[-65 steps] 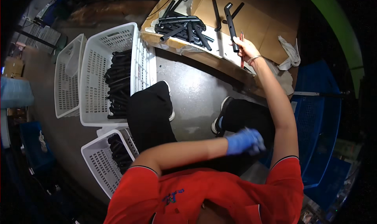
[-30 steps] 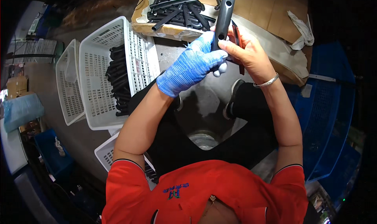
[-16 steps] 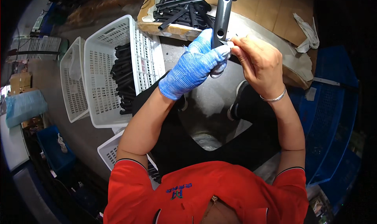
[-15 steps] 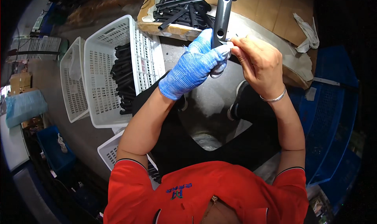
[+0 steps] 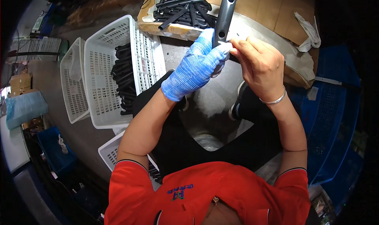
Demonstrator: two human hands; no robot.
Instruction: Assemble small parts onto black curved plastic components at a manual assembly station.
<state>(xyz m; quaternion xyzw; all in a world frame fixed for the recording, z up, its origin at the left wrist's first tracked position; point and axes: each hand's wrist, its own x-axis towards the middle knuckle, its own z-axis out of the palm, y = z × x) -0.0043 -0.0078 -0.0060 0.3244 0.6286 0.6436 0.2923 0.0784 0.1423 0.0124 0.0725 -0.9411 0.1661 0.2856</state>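
A black metal tube (image 5: 226,16) with round holes along it stands out from my grip toward the top edge of the view. My left hand (image 5: 193,69), in a blue knitted glove, is closed round the tube's lower end. Beside that end, my right hand (image 5: 261,63), bare and with a silver bangle at the wrist, has its thumb and forefinger pinched together next to the gloved thumb. What the right fingertips hold, if anything, is too small to make out.
A cardboard box (image 5: 173,29) ahead holds several black bent tubes (image 5: 185,10). To the left, a white plastic basket (image 5: 104,41) contains black tube parts (image 5: 124,79), with another white basket (image 5: 69,83) beyond it. Blue crates (image 5: 329,106) stand at the right.
The tube has tilted slightly, its far end shifting a little to the right. Both hands keep nearly the same position and grip.
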